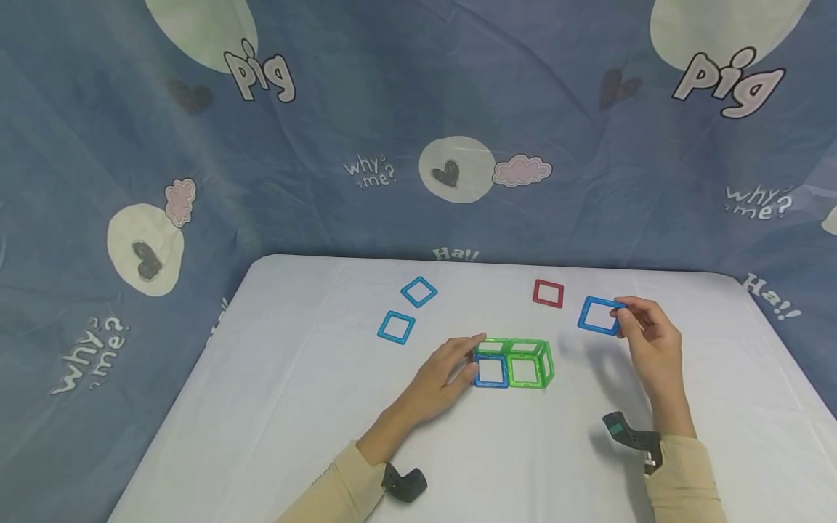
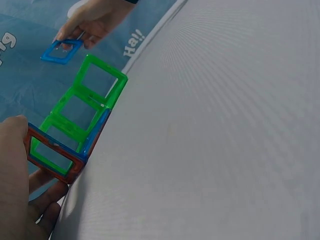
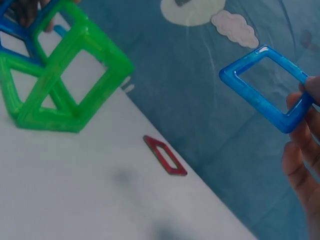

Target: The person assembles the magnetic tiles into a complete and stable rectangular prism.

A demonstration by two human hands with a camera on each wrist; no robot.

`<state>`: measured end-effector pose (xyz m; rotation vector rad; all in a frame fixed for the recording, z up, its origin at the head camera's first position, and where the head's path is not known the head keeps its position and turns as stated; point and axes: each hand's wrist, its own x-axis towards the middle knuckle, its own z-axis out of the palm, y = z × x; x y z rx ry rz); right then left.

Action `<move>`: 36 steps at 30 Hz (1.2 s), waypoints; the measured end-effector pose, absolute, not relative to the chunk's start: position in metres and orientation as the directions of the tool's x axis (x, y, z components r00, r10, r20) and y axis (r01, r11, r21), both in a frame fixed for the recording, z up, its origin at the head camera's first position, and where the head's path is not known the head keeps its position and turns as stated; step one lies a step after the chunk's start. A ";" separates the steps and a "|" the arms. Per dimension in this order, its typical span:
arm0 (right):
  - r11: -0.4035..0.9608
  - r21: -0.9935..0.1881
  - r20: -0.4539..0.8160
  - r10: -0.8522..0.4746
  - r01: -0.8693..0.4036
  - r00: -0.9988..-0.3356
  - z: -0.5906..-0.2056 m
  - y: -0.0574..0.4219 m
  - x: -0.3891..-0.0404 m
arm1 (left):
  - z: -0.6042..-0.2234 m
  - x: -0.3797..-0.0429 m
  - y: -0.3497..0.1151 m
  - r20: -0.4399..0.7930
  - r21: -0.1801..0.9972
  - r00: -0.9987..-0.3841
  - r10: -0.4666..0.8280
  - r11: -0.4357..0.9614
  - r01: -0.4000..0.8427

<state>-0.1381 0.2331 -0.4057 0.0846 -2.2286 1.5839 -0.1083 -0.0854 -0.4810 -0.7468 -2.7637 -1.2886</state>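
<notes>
A small boxy build of magnetic tiles stands on the white table, mostly green, with a blue square at its front left. A red square tile forms its left end. My left hand holds that end, thumb at the front and index fingertip at the back top corner. To the right, my right hand pinches a blue square tile by one side between thumb and fingers. That tile is raised off the table, apart from the build.
Behind the build, a red square tile lies flat. Two blue square tiles, one farther back and one nearer, lie at the back left. A printed blue cloth hangs behind the table.
</notes>
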 end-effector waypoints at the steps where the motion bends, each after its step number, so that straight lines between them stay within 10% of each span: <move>1: 0.361 -0.890 0.359 0.181 -0.278 -0.916 -0.407 0.234 -0.139 | -0.481 -0.108 -0.085 0.195 0.723 -0.887 0.418 0.550 0.418; 36: 0.416 -0.742 0.546 -0.080 -0.526 -0.834 -0.391 0.216 -0.131 | -0.479 -0.108 -0.084 0.213 0.704 -0.884 0.416 0.562 0.434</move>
